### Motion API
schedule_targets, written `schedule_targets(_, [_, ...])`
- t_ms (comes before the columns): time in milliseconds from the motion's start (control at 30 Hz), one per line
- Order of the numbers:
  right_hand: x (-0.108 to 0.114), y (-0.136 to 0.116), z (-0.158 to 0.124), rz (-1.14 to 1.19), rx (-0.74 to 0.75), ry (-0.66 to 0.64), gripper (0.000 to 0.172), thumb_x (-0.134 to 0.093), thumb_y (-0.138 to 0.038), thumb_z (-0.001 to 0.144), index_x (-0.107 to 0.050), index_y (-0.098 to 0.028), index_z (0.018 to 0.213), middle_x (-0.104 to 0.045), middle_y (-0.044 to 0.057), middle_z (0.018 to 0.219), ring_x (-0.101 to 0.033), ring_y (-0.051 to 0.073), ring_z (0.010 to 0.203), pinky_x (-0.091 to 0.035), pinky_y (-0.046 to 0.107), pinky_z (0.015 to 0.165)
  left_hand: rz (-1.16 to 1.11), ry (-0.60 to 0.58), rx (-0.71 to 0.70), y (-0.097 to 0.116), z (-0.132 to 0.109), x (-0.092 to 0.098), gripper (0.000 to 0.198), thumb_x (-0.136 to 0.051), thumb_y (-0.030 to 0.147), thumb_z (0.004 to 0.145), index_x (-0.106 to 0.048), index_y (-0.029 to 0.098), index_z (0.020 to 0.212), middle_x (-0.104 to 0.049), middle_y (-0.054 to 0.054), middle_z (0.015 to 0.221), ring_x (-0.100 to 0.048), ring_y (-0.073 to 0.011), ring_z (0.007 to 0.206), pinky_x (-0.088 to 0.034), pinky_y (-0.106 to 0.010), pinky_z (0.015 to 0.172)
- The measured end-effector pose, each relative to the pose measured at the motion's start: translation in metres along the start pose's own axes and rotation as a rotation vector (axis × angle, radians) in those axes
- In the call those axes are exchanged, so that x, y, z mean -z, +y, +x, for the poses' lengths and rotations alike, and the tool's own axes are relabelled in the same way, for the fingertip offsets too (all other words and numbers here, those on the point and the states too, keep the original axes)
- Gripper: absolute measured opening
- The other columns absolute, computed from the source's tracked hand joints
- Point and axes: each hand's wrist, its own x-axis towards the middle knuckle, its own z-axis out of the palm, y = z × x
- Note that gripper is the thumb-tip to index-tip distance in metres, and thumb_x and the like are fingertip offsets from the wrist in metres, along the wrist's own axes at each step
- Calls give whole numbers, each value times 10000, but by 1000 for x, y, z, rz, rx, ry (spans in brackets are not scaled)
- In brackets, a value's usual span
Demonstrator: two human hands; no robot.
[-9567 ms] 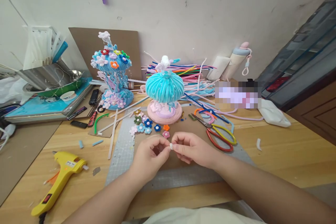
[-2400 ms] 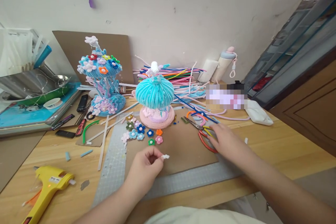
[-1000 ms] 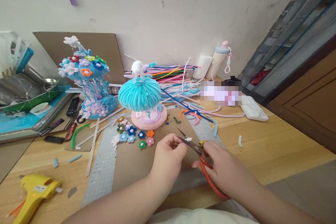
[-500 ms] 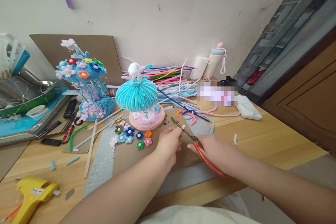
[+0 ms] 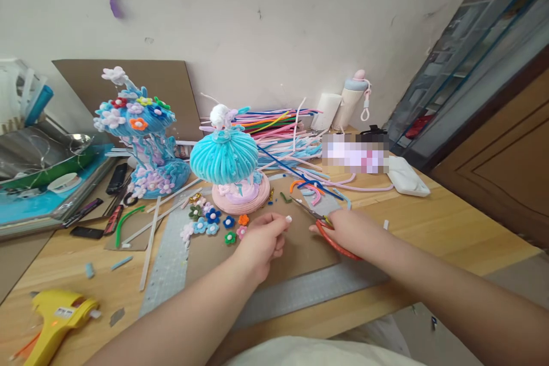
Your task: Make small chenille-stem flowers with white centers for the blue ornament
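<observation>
Over the brown cardboard (image 5: 295, 266), my left hand (image 5: 261, 245) pinches a small white fuzzy piece (image 5: 289, 218) between thumb and forefinger. My right hand (image 5: 345, 231) is closed on orange-red handled scissors (image 5: 332, 240), whose blades point to the left, apart from the white piece. A short dark green fuzzy bit (image 5: 285, 197) lies beyond the blade tips. Several small fuzzy flowers (image 5: 213, 215) in blue, green, pink and orange lie left of my left hand. Behind them stands a turquoise domed pipe-cleaner lamp-like figure (image 5: 223, 157) on a round pink base.
A yellow glue gun (image 5: 62, 317) lies front left. A flower-covered blue pipe-cleaner piece (image 5: 150, 137) stands at the back left. Bundled pipe cleaners (image 5: 278, 140) lie along the wall, near a bottle (image 5: 349, 104). A white case-like object (image 5: 407, 176) sits back right.
My left hand has moved left and down, away from the scissors, with the white piece in its fingers. The scissors have shifted slightly; the green bit now lies on the cardboard.
</observation>
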Motion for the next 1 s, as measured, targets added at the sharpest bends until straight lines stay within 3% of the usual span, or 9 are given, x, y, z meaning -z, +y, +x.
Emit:
schedule_targets(100, [-1, 3, 5, -38, -9, 48, 495, -384, -582, 820, -639, -159, 791, -679, 153, 823, -644, 319, 760, -424, 342, 593, 165, -61, -79, 8, -29, 23, 215, -679, 329, 676, -541, 165, 697, -423, 77, 502, -304, -24, 375, -169, -158, 361])
schedule_targets(200, [-4, 3, 7, -41, -20, 68, 427, -379, -514, 847, -613, -158, 872, -669, 152, 885, -640, 315, 803, -427, 348, 617, 320, -24, -72, 9, -60, 57, 258, -683, 397, 669, -565, 174, 719, -408, 81, 480, -325, -37, 380, -190, -159, 361])
schedule_targets(367, [-15, 7, 10, -28, -22, 103, 402, -369, -481, 866, -585, -143, 882, -651, 162, 938, -629, 298, 834, -421, 334, 628, 600, 236, -117, 1, -106, 129, 289, -602, 471, 714, -599, 183, 741, -431, 68, 473, -348, -66, 402, -242, -176, 383])
schedule_targets(500, [-20, 11, 15, 35, 57, 183, 366, -387, -441, 860, -599, -143, 871, -652, 154, 953, -614, 285, 852, -417, 330, 655, 1136, 478, -262, -2, -133, 172, 211, -573, 397, 735, -633, 195, 719, -602, 9, 627, -528, -140, 593, -388, -231, 549])
schedule_targets(600, [-22, 10, 15, 71, 82, 239, 346, -434, -420, 841, -625, -138, 898, -654, 157, 956, -607, 281, 876, -411, 332, 712, 1421, 496, -326, -4, -142, 182, 161, -508, 324, 780, -620, 214, 746, -627, 12, 696, -563, -152, 641, -404, -241, 591])
schedule_targets(700, [-25, 7, 13, 89, 59, 266, 374, -445, -446, 833, -631, -141, 945, -648, 156, 975, -601, 283, 887, -411, 339, 721, 1724, 456, -386, -4, -143, 178, 171, -444, 230, 813, -604, 215, 753, -632, -6, 768, -583, -177, 706, -400, -264, 609])
schedule_targets(833, [-28, 5, 10, 88, 67, 273, 404, -412, -469, 847, -622, -143, 961, -639, 152, 987, -592, 282, 908, -419, 338, 727, 2094, 237, -474, -1, -139, 170, 224, -412, 93, 808, -589, 191, 713, -623, -49, 779, -576, -219, 727, -402, -315, 632])
schedule_targets(900, [-30, 5, 9, 73, 72, 285, 413, -384, -475, 858, -615, -147, 955, -635, 151, 990, -591, 283, 910, -425, 341, 726, 2153, 142, -505, 1, -137, 169, 230, -411, 58, 800, -582, 185, 712, -620, -56, 778, -573, -224, 725, -410, -327, 644])
schedule_targets(1000, [-33, 4, 10, 54, 40, 300, 430, -344, -486, 870, -604, -156, 960, -626, 148, 1003, -596, 286, 882, -437, 351, 694, 2116, 135, -504, -1, -134, 173, 235, -393, 60, 818, -576, 177, 726, -618, -57, 766, -575, -216, 713, -421, -328, 654])
